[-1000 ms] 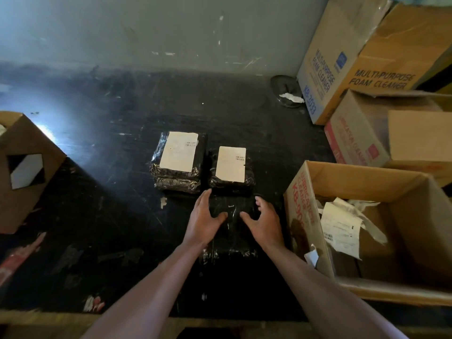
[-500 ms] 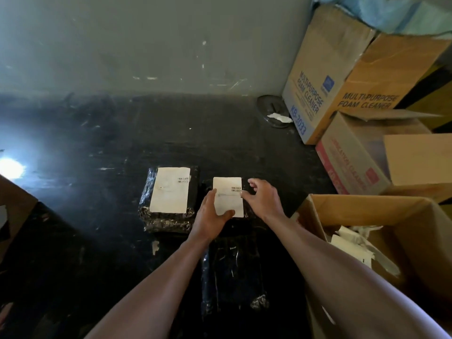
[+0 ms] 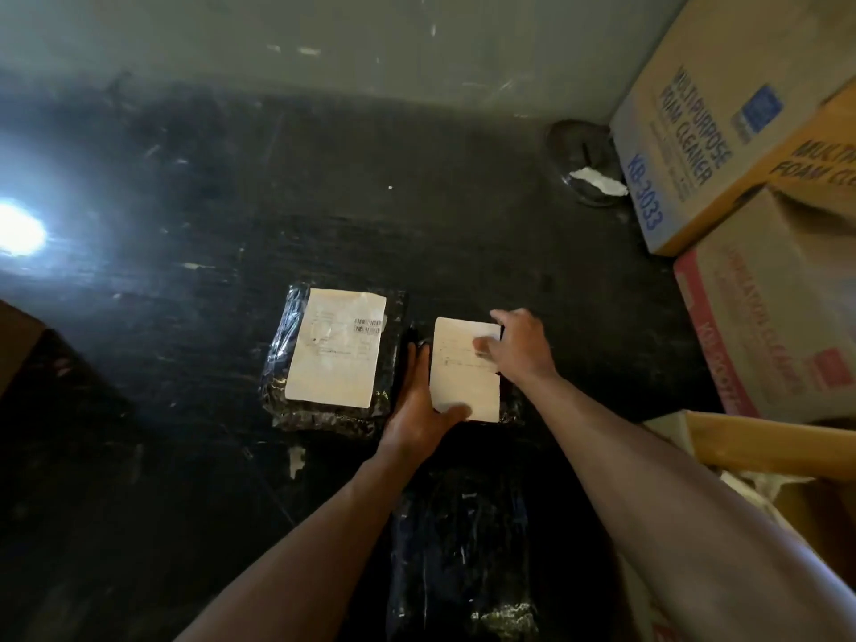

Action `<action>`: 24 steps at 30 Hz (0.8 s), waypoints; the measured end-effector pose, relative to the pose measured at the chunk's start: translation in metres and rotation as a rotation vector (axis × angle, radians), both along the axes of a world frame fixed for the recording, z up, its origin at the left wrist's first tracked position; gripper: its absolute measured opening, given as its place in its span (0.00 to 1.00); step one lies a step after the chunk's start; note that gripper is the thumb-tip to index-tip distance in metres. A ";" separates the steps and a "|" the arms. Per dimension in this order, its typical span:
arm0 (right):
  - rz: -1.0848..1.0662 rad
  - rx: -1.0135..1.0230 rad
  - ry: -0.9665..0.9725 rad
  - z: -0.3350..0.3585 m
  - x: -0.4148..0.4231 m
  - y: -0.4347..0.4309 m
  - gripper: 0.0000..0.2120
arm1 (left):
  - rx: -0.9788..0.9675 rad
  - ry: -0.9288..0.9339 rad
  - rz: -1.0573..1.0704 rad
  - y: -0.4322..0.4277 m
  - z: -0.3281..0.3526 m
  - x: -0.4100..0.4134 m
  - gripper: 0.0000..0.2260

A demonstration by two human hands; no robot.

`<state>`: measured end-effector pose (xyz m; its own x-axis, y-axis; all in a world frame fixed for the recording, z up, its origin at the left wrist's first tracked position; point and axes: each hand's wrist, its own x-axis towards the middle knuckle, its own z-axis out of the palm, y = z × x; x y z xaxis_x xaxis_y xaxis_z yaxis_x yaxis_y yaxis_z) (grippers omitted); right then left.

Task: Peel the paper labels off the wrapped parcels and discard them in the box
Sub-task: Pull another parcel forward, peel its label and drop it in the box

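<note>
Under the right hand (image 3: pixel 519 347), whose grip has its fingertips pinching at the far right corner of the paper label (image 3: pixel 465 369), the smaller wrapped parcel (image 3: pixel 509 400) lies on the dark desk (image 3: pixel 185 410). Its near left side is braced by the left hand (image 3: pixel 417 410), grip spread flat, holding nothing. Best to lift that corner slowly and peel low towards the body. Left of both grips waits a second labelled parcel (image 3: pixel 333 349); the discard box (image 3: pixel 764 447) sits to the right.

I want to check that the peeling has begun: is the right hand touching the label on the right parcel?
Touching. In the head view the right hand has fingertips on the upper right corner of the label.
</note>
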<state>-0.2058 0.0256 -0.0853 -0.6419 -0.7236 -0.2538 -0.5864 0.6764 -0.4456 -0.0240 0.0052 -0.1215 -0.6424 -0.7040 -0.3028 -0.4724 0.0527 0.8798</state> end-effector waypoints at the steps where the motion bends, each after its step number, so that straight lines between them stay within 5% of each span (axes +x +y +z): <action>1: -0.007 0.002 -0.014 -0.001 -0.003 -0.002 0.23 | 0.001 0.021 0.003 0.000 -0.004 0.000 0.47; 7: -0.019 -0.100 -0.056 0.000 -0.005 -0.004 0.03 | -0.003 0.039 0.000 0.003 -0.012 0.002 0.52; 24: -0.015 -0.298 -0.162 0.055 -0.005 0.028 0.03 | -0.083 -0.065 -0.071 -0.001 -0.022 0.005 0.55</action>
<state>-0.2112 0.0531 -0.0300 -0.6218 -0.7719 -0.1325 -0.4826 0.5108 -0.7115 -0.0185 0.0040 -0.1431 -0.6727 -0.6817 -0.2878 -0.5204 0.1594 0.8389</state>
